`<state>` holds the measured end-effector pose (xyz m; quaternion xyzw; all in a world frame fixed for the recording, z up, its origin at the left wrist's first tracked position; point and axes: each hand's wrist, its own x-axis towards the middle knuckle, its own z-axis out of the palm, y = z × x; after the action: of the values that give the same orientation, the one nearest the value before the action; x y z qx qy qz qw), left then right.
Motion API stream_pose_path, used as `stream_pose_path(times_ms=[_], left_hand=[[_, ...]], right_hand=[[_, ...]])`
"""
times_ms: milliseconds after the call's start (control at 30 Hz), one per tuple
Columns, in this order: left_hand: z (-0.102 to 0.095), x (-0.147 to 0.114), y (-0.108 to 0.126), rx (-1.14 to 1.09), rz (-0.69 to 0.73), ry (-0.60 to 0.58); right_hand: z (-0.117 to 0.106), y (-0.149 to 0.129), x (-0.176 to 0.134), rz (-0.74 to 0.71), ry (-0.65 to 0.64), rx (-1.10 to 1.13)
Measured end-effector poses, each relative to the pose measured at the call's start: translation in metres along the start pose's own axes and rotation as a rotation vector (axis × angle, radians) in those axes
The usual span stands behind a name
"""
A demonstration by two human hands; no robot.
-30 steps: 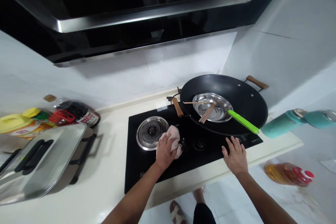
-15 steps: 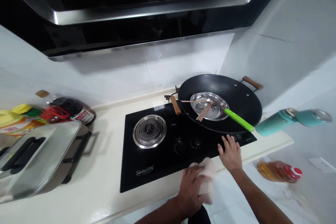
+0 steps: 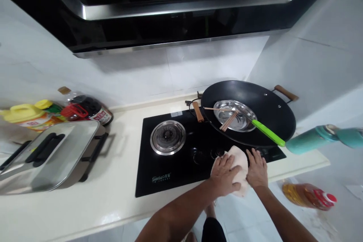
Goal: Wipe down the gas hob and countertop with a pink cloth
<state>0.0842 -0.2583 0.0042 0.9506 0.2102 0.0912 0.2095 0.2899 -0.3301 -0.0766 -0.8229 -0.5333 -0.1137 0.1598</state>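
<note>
My left hand [image 3: 225, 176] presses down on a pale pink cloth [image 3: 239, 162] at the front edge of the black cooktop [image 3: 181, 170], with its fingers over the cloth and the thumb along it. Just to the right, my right hand [image 3: 257, 168] rests with outstretched fingers on the cooktop's front, close against the cloth and holding nothing. Behind both hands sits a large black wok [image 3: 273, 121] with wooden handles. Inside it are a steel bowl [image 3: 241, 123], wooden chopsticks [image 3: 229, 121] and a utensil with a green handle [image 3: 268, 132]. The cloth partly covers the control knobs.
A lidded electric pan [image 3: 53, 159] stands on the left counter [image 3: 119, 174], with bottles [image 3: 87, 107] behind it. A teal flask [image 3: 307, 140] is by the wok's right side. An oil bottle [image 3: 309, 196] stands lower right. The range hood [image 3: 181, 26] hangs overhead.
My left hand has carried the cloth up and right onto the cooktop, beside my right hand. My right hand stays at the cooktop's front. The view has shifted slightly.
</note>
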Motion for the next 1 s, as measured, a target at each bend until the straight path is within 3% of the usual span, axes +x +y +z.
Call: stream_pose_path(times_ms=[133, 367, 533, 733, 867, 1000], left_hand=[[-0.009, -0.057, -0.014, 0.044, -0.002, 0.060], [-0.046, -0.182, -0.065, 0.190, -0.313, 0.222], [-0.078, -0.229, -0.111, 0.334, -0.515, 0.353], [-0.107, -0.277, -0.164, 0.393, -0.913, 0.482], [-0.101, -0.303, -0.164, 0.392, -0.954, 0.513], [-0.075, -0.316, -0.133, 0.383, -0.832, 0.539]], right_hand=[[0.002, -0.003, 0.001, 0.063, 0.057, 0.070], [0.000, -0.003, -0.002, 0.098, 0.017, 0.127], [-0.004, -0.003, -0.003, 0.108, -0.015, 0.121], [-0.001, 0.000, -0.003, 0.107, -0.016, 0.110], [-0.003, -0.002, -0.002, 0.101, -0.003, 0.102], [-0.005, -0.004, -0.001, 0.098, 0.003, 0.087]])
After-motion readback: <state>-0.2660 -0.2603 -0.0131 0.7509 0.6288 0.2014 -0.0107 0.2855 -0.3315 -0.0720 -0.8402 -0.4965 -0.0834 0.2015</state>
